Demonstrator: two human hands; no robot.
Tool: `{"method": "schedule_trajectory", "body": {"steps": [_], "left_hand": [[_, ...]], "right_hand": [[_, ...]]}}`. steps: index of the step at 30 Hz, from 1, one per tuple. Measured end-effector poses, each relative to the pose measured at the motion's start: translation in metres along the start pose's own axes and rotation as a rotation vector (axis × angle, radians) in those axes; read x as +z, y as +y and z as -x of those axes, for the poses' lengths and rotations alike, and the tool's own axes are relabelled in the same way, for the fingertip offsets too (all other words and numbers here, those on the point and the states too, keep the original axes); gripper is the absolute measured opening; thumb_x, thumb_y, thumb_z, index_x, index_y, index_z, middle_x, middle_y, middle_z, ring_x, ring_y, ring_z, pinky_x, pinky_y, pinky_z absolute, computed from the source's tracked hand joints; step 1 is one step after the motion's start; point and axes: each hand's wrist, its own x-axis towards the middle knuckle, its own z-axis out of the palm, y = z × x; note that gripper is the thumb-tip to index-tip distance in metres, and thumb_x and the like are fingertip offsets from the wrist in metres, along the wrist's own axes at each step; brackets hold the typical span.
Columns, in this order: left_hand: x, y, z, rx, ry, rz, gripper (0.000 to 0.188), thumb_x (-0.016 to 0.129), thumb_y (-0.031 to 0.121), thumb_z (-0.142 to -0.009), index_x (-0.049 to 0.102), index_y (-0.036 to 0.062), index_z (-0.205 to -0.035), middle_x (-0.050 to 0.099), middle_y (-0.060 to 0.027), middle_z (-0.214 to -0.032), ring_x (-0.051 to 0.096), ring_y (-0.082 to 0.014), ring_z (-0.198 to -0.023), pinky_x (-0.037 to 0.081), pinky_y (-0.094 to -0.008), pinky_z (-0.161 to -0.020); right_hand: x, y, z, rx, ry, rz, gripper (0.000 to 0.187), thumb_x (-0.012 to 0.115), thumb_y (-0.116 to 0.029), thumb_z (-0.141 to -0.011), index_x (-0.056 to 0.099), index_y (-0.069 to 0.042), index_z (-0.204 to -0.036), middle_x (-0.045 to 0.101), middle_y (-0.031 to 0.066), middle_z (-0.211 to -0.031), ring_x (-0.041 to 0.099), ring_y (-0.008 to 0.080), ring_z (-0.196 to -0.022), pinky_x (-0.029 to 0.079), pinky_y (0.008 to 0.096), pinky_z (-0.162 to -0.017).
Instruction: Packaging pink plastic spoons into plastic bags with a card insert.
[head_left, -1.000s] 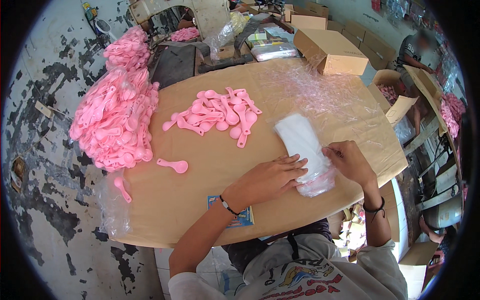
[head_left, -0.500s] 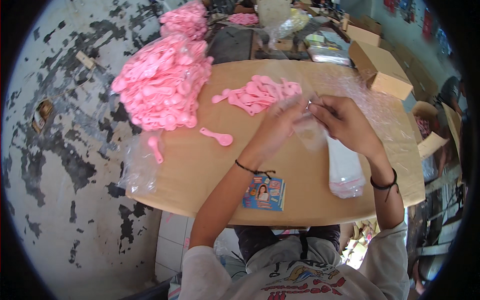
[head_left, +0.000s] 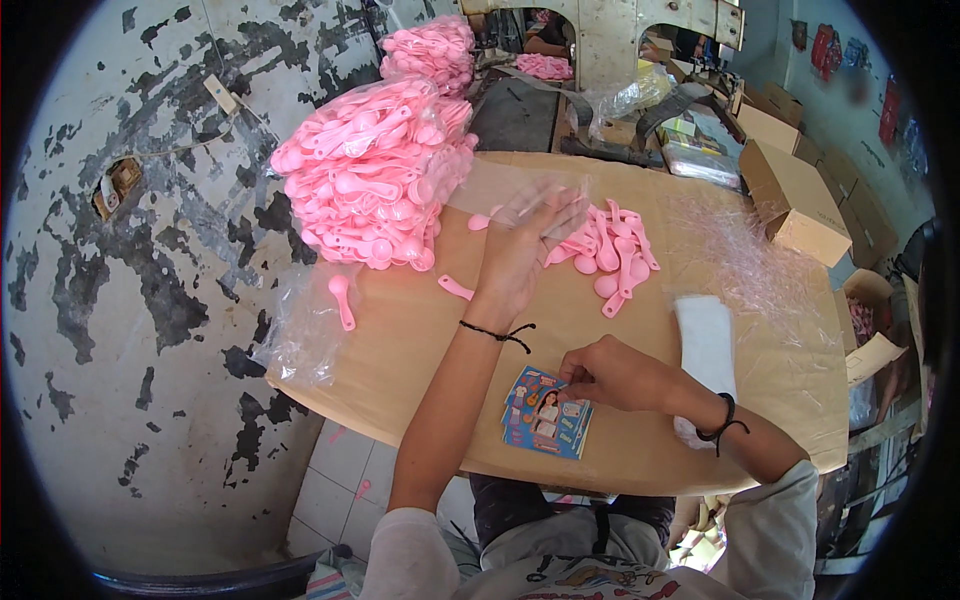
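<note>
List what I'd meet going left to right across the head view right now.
Pale wall fixture → big bag of pink spoons → left hand → right hand → white stack of plastic bags → cardboard box

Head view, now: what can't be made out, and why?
In the head view:
Left hand: fingertips blurred amid clear film.
Right hand: any grip on blue cards, behind curled fingers.
Loose spoon: right end behind left forearm.
White stack: lower part partly behind right wrist.
Shirt: print cut off by lower edge.
</note>
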Motion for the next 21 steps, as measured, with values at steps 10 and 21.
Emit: {"method": "schedule_trajectory", "body": {"steps": [10, 21], "left_hand": [[0.004, 0.004, 0.002, 0.095, 0.158, -0.14, 0.038, 0.066, 0.017, -0.092, 0.053, -0.0088, -0.118, 0.062, -0.0189, -0.112, 0.064, -0.0252, -0.103, 0.053, -0.035, -0.095], [0.012, -0.002, 0.002, 0.115, 0.151, -0.13, 0.031, 0.058, 0.014, -0.096, 0.053, -0.006, -0.12, 0.06, -0.0126, -0.114, 0.062, -0.0207, -0.105, 0.053, -0.0361, -0.096]], "right_hand": [[-0.127, 0.037, -0.009, -0.015, 0.506, 0.061, 0.021, 0.059, -0.018, -0.095, 0.063, 0.002, -0.101, 0.064, 0.0061, -0.069, 0.059, 0.0099, -0.054, 0.046, 0.0293, -0.05], [-0.114, 0.026, -0.014, -0.085, 0.596, -0.14, 0.017, 0.059, -0.017, -0.097, 0.065, -0.002, -0.101, 0.048, -0.0097, -0.065, 0.037, -0.0007, -0.056, 0.03, 0.0204, -0.047]]}}
